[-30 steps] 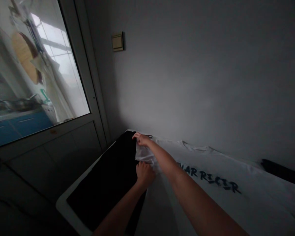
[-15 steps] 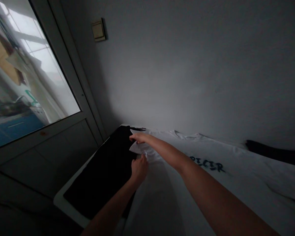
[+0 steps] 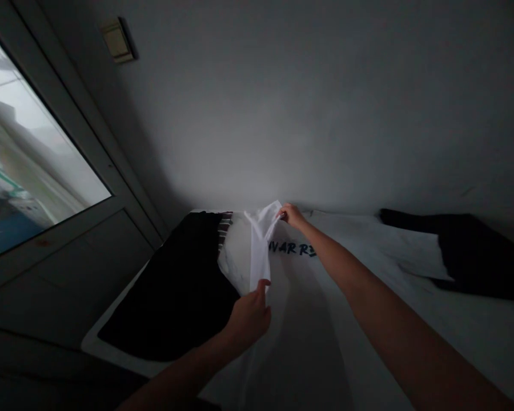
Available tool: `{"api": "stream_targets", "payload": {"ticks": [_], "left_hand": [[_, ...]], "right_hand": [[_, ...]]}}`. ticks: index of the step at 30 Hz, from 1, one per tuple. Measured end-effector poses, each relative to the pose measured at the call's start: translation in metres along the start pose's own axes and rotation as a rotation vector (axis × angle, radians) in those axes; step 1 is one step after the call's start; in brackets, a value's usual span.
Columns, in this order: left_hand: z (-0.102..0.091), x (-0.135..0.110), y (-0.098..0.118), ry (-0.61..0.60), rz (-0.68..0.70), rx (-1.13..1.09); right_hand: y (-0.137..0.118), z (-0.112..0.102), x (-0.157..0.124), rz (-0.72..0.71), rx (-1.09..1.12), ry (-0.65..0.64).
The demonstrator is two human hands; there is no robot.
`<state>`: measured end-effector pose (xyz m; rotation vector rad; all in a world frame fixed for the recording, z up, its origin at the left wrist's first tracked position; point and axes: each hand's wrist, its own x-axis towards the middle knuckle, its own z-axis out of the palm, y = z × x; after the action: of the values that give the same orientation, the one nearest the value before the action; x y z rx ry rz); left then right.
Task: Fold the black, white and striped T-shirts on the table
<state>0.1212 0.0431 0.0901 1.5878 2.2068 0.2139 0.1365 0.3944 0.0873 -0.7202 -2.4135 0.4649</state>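
Observation:
A white T-shirt (image 3: 300, 308) with dark lettering lies spread on the table, its left side lifted and turned inward. My right hand (image 3: 293, 216) is closed on the raised sleeve end of the shirt near the wall. Closer to me, my left hand (image 3: 249, 314) is closed on the shirt's side edge, and the raised strip of fabric stretches between both hands. Part of the lettering is hidden by the turned-over fabric and my right forearm. To the left of the shirt lies a black garment (image 3: 167, 291).
A striped cloth (image 3: 225, 231) shows beside the black garment. Another dark garment (image 3: 484, 251) lies at the right. A grey wall (image 3: 300, 114) runs behind the white table (image 3: 92, 342); a door with a glass pane (image 3: 124, 222) stands at the left.
My right hand has carried the sleeve inward to the right, folding the shirt's left side over and baring tabletop beside the black garment. My view has shifted right.

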Motion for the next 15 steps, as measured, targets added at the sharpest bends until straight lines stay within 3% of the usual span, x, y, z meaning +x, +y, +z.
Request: {"api": "stream_targets", "payload": {"ticks": [5, 15], "left_hand": [[0.010, 0.003, 0.020, -0.084, 0.092, -0.018], [0.026, 0.008, 0.010, -0.092, 0.153, -0.037]], "right_hand": [[0.029, -0.006, -0.047, 0.074, -0.019, 0.017], [0.039, -0.021, -0.095, 0.043, -0.108, 0.030]]}}
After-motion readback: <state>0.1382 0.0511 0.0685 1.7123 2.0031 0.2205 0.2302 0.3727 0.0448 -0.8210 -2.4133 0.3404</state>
